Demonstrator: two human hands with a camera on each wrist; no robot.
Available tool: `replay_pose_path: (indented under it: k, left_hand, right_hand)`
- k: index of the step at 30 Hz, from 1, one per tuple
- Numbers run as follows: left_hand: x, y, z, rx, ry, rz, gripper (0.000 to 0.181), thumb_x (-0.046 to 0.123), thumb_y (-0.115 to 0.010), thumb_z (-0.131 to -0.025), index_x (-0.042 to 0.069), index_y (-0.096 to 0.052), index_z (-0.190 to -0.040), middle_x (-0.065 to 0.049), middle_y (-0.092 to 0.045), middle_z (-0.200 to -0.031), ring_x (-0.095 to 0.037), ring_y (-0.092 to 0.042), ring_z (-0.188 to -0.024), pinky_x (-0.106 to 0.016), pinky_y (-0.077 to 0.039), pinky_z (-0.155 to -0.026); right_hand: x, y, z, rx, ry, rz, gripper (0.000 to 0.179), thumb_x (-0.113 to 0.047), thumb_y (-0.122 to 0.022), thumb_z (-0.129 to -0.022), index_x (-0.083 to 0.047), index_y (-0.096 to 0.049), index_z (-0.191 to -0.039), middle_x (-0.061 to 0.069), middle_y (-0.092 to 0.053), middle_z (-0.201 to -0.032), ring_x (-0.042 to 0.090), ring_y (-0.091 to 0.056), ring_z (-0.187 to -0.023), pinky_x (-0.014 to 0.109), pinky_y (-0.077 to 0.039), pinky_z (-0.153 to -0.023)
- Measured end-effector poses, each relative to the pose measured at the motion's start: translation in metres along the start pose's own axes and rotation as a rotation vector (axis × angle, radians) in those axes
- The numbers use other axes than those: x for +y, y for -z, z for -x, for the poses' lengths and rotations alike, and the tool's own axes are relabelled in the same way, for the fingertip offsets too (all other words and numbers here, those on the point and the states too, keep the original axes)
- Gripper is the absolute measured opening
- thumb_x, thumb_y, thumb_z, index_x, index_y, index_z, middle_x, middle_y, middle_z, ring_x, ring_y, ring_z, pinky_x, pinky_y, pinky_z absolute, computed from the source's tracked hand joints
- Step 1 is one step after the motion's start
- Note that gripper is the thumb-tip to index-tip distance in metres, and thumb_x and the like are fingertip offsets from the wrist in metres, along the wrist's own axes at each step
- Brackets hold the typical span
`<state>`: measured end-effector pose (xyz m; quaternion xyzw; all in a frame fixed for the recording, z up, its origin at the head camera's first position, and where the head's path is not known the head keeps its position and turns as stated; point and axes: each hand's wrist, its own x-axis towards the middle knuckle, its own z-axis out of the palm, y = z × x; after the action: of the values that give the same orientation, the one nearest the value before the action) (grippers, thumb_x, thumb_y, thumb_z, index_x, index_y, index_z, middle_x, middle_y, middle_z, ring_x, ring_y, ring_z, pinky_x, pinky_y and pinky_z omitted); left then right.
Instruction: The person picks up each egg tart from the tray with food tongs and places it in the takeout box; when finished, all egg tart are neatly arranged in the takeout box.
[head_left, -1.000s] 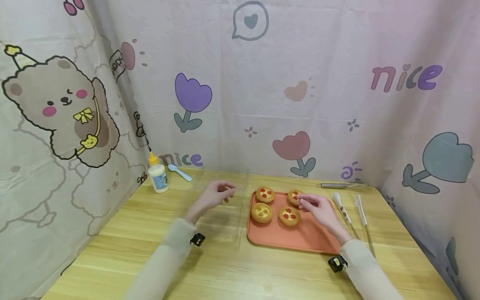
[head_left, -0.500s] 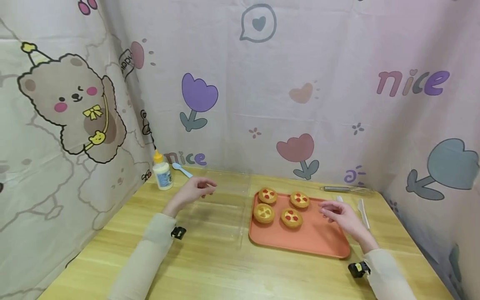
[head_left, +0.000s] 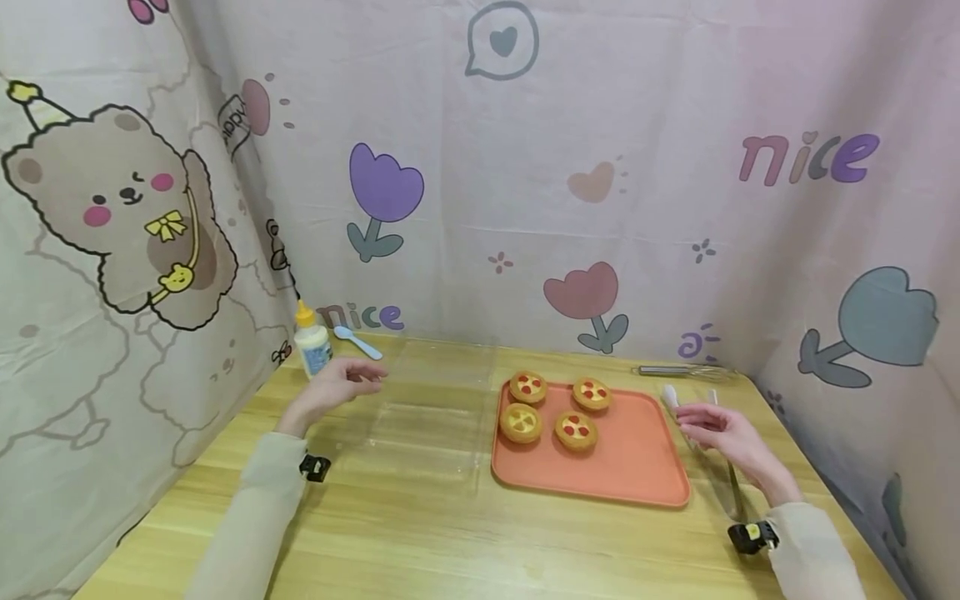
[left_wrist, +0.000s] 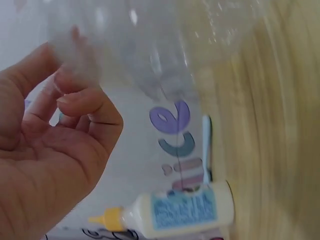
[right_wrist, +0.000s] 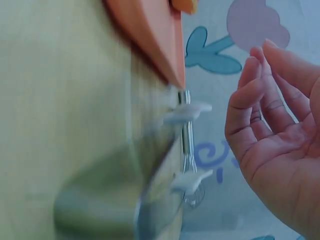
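My left hand [head_left: 333, 390] hovers between the squeeze bottle [head_left: 313, 348] with a yellow tip and the clear plastic box [head_left: 431, 425]. Its fingers are loosely bent and hold nothing. In the left wrist view the clear plastic [left_wrist: 150, 40] overlaps the fingertips. Over the two white-handled metal utensils [head_left: 671, 396], right of the orange tray [head_left: 592, 492], hangs my right hand [head_left: 731, 437], relaxed with nothing in it. It partly hides the utensils; a broad metal blade [right_wrist: 95, 200] shows in the right wrist view. Several small tarts, such as a red-topped tart [head_left: 576, 430], sit on the tray's left half.
Behind the bottle lies a light blue spoon [head_left: 358, 342]. A whisk [head_left: 686, 372] rests at the back right, by the patterned curtain [head_left: 480, 192]. The wooden table [head_left: 495, 550] runs in front of the box and tray.
My left hand has moved left, from over the clear box to near the bottle. My right hand has left the back right tart and moved right, past the tray's edge. The tarts stay put.
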<state>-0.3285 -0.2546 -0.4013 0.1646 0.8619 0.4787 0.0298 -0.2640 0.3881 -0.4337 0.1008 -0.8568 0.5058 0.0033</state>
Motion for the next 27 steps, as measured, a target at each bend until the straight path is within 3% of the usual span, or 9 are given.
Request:
replay_pose_path:
  k: [2,5,8,10,16,24,27]
  left_hand:
    - [-0.004,0.004,0.002,0.011,0.016,-0.003,0.030,0.009,-0.067,-0.091,0.002,-0.065,-0.120,-0.020,-0.064,-0.113,-0.020,-0.058,-0.093,-0.029,-0.053,-0.074]
    - [-0.009,0.008,0.005,0.008,0.046,0.000,0.034,0.011,-0.068,-0.090,0.000,-0.063,-0.122,-0.024,-0.061,-0.117,-0.021,-0.057,-0.091,-0.031,-0.054,-0.072]
    - [-0.014,0.012,0.007,0.002,0.091,0.018,0.039,0.012,-0.069,-0.090,-0.001,-0.060,-0.126,-0.027,-0.056,-0.125,-0.023,-0.055,-0.094,-0.037,-0.054,-0.078]
    - [-0.017,0.014,0.009,-0.011,0.101,0.031,0.043,0.013,-0.068,-0.090,-0.002,-0.057,-0.129,-0.028,-0.052,-0.130,-0.026,-0.054,-0.099,-0.043,-0.054,-0.084]
    - [-0.029,0.018,0.012,-0.065,0.113,0.107,0.055,0.017,-0.069,-0.091,-0.003,-0.048,-0.138,-0.030,-0.043,-0.141,-0.034,-0.052,-0.116,-0.050,-0.052,-0.097]
    - [-0.043,0.019,0.012,-0.166,0.175,0.317,0.062,0.005,-0.061,-0.094,-0.003,-0.032,-0.148,-0.031,-0.031,-0.150,-0.048,-0.042,-0.131,-0.054,-0.047,-0.106]
    - [-0.046,0.019,0.012,-0.184,0.175,0.345,0.063,0.004,-0.061,-0.095,-0.004,-0.030,-0.149,-0.032,-0.031,-0.150,-0.049,-0.040,-0.132,-0.056,-0.046,-0.107]
  right_hand:
    - [0.003,0.005,0.003,-0.017,-0.012,0.007,0.047,-0.015,-0.065,-0.095,0.011,-0.051,-0.132,-0.015,-0.070,-0.104,0.003,-0.066,-0.093,0.025,-0.058,-0.074]
    - [0.006,0.010,0.007,-0.016,-0.036,0.036,0.049,-0.013,-0.066,-0.094,0.013,-0.050,-0.133,0.004,-0.071,-0.113,-0.001,-0.064,-0.094,0.022,-0.058,-0.079]
    - [0.010,0.013,0.008,-0.008,-0.068,0.088,0.051,-0.015,-0.067,-0.093,0.011,-0.051,-0.133,0.021,-0.065,-0.122,-0.004,-0.060,-0.093,0.020,-0.056,-0.079]
    - [0.014,0.015,0.009,-0.002,-0.090,0.117,0.052,-0.017,-0.069,-0.092,0.010,-0.052,-0.133,0.025,-0.063,-0.122,-0.004,-0.058,-0.091,0.020,-0.056,-0.076]
    - [0.025,0.023,0.014,-0.007,-0.111,0.134,0.055,-0.018,-0.071,-0.090,0.010,-0.051,-0.133,0.018,-0.064,-0.117,-0.001,-0.057,-0.088,0.022,-0.056,-0.073]
    - [0.030,0.032,0.022,-0.004,-0.158,0.168,0.057,-0.019,-0.071,-0.090,0.008,-0.050,-0.135,0.014,-0.058,-0.111,0.005,-0.052,-0.086,0.024,-0.054,-0.069]
    - [0.034,0.034,0.025,-0.023,-0.185,0.164,0.057,-0.017,-0.071,-0.090,0.008,-0.050,-0.136,0.013,-0.054,-0.105,0.009,-0.050,-0.084,0.025,-0.053,-0.066]
